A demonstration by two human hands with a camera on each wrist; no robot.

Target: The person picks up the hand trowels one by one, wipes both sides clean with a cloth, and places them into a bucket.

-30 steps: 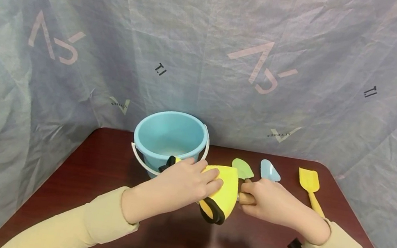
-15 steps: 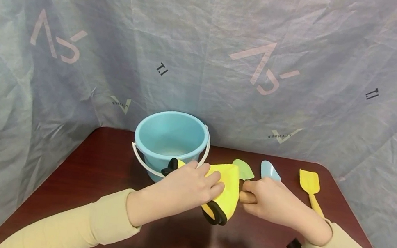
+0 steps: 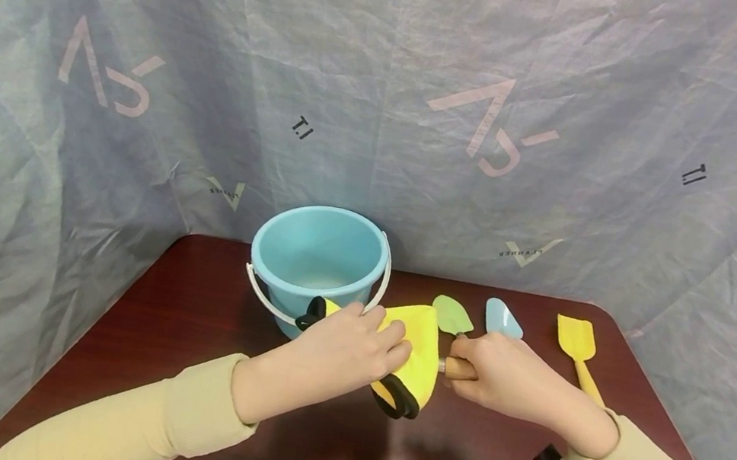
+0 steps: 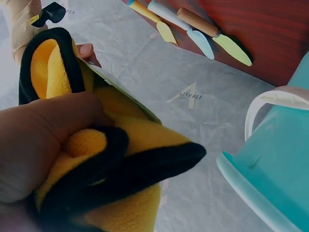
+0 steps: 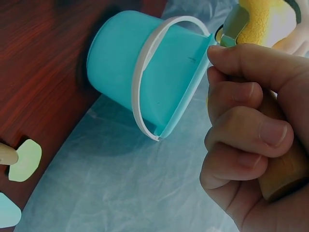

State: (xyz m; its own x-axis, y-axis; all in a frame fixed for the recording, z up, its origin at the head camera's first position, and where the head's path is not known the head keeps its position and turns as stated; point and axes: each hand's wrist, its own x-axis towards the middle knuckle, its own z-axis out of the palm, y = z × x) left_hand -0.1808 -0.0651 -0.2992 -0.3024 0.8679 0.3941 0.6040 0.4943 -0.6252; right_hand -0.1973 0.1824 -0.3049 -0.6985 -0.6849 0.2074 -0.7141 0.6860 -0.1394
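Observation:
My left hand (image 3: 348, 342) holds a folded yellow cloth (image 3: 421, 348) with black edging around the blade of a small trowel. The right hand (image 3: 506, 373) grips the trowel by its wooden handle (image 5: 285, 169), fingers curled around it. A short metal collar shows between handle and cloth in the head view. Most of the blade is hidden inside the cloth; a bit of its green surface (image 5: 236, 26) shows in the right wrist view. Both hands are above the table, in front of the light blue bucket (image 3: 321, 243).
The bucket's white handle (image 3: 263, 301) hangs down in front. At the back right of the dark red table (image 3: 194, 301) lie a green trowel (image 3: 452, 315), a light blue one (image 3: 502, 319) and a yellow shovel (image 3: 576, 338). A grey printed sheet (image 3: 383, 109) stands behind.
The left hand and cloth slid slightly right toward the handle, covering the metal collar, then back left, uncovering it. The right hand keeps its grip and has hardly moved.

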